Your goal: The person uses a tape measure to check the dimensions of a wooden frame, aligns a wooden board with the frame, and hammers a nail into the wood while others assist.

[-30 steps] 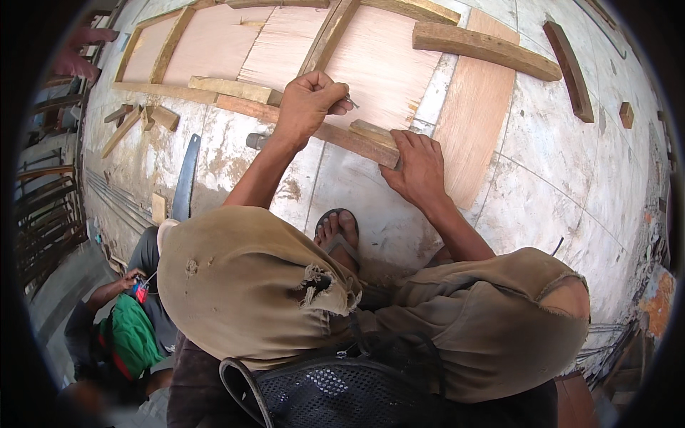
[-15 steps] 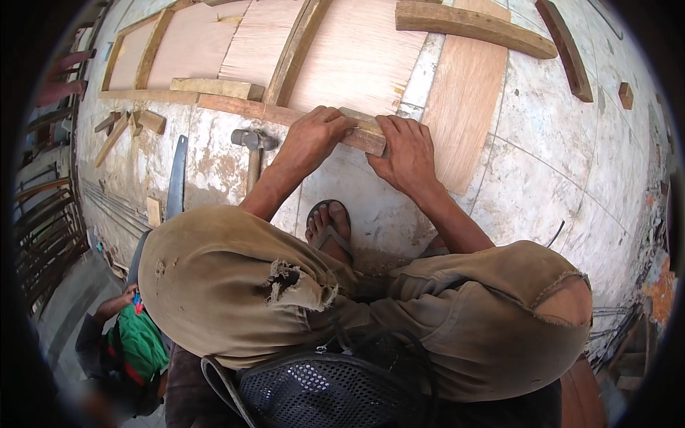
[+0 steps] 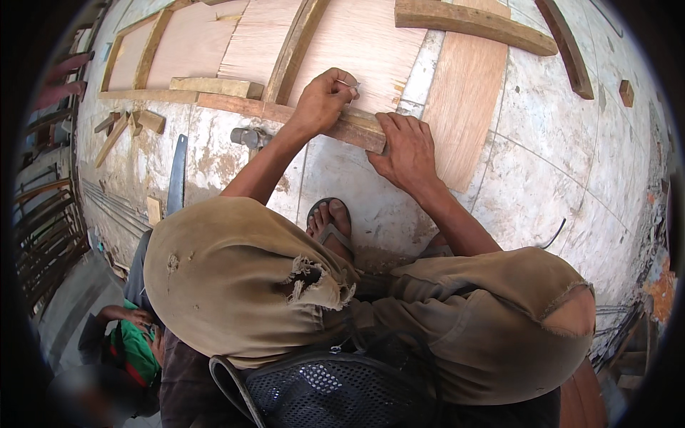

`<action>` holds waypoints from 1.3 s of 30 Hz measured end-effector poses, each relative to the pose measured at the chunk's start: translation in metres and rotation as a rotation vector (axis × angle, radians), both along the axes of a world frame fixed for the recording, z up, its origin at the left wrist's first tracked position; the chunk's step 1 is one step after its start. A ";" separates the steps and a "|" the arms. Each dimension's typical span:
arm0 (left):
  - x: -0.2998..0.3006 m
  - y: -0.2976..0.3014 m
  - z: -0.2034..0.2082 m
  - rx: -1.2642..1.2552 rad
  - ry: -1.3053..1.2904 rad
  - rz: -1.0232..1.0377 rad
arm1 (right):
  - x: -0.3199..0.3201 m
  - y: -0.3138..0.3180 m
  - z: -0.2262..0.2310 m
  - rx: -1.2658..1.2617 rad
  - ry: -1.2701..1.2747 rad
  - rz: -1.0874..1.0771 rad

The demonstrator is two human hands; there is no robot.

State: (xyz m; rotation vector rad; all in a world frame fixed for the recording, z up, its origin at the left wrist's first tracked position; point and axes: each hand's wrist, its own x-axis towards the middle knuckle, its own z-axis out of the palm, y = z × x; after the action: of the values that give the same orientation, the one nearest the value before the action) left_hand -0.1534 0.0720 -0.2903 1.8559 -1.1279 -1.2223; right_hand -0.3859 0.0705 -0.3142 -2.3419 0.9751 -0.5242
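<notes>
My left hand (image 3: 322,103) is raised just above the near edge of a wooden frame, its fingertips pinched on a small, thin, shiny piece that looks like a nail (image 3: 357,86). Below it a short wooden block (image 3: 360,128) lies along the frame's near batten (image 3: 235,105). My right hand (image 3: 407,151) grips the right end of that block, fingers over its top and thumb on the near side. Pale plywood (image 3: 349,53) fills the frame. A hammer (image 3: 248,137) rests on the floor left of my left forearm, its handle mostly hidden.
A handsaw (image 3: 178,171) and wood offcuts (image 3: 132,127) lie to the left. On the right are a plywood strip (image 3: 464,107), a thick beam (image 3: 474,25) across it and a darker batten (image 3: 567,53). Another person in green (image 3: 135,342) sits at lower left.
My left hand has let go of the block and lifted up and away, now pinching the small shiny piece. My right hand stays on the block's end. The other person's hands have moved.
</notes>
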 end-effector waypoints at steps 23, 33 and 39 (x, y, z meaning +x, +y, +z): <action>0.006 0.003 -0.016 0.078 -0.089 -0.095 | 0.001 0.001 0.007 0.025 0.050 0.004; 0.004 0.008 -0.012 0.045 -0.136 -0.166 | 0.002 0.001 0.004 0.000 0.036 0.001; 0.002 0.010 -0.012 0.039 -0.122 -0.169 | 0.002 0.001 0.005 0.006 0.048 -0.001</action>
State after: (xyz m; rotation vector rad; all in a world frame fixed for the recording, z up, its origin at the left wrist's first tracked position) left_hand -0.1511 0.0816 -0.3021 1.9183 -1.3605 -1.2453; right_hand -0.3835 0.0715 -0.3089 -2.3587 0.9989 -0.4669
